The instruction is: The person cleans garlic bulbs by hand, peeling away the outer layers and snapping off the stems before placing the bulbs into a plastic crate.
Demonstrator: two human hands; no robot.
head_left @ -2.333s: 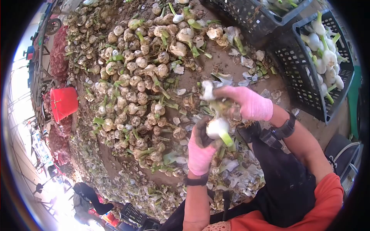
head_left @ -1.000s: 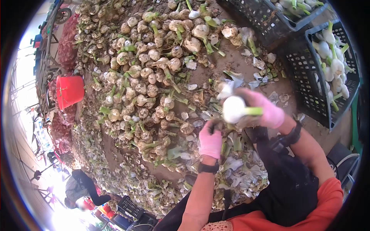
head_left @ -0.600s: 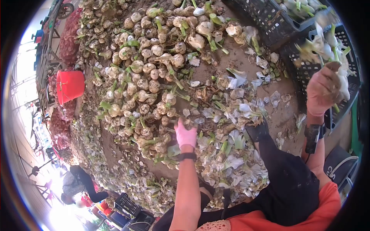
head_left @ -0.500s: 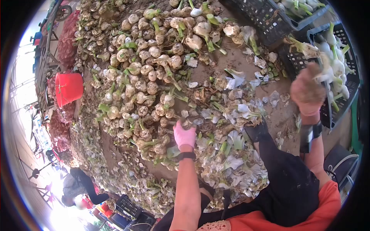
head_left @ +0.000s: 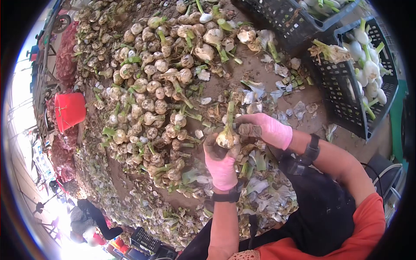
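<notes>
A garlic bulb (head_left: 227,138) with a thick green stem stands upright between my two gloved hands. My left hand (head_left: 221,167), in a pink glove with soiled fingers, grips the bulb from below and the left. From the right, my right hand (head_left: 266,129) has its curled fingers against the bulb's side and lower stem; whether a small tool sits in them I cannot make out. Left of the hands spreads a heap of unpeeled garlic (head_left: 151,86) with soil and stems on it. Loose pale peelings (head_left: 260,190) lie beneath and in front of my hands.
On the right, a black crate (head_left: 333,93) contains cleaned white garlic (head_left: 371,71), with a dirty bulb (head_left: 331,53) on its rim. Another black crate (head_left: 279,21) stands behind. Leftward are a red bucket (head_left: 70,111) and mesh sacks (head_left: 66,60). A person (head_left: 89,219) bends at lower left.
My right hand has come from the crate back to the middle. My left hand has taken up a garlic bulb from the heap's edge, and both hands now meet at it.
</notes>
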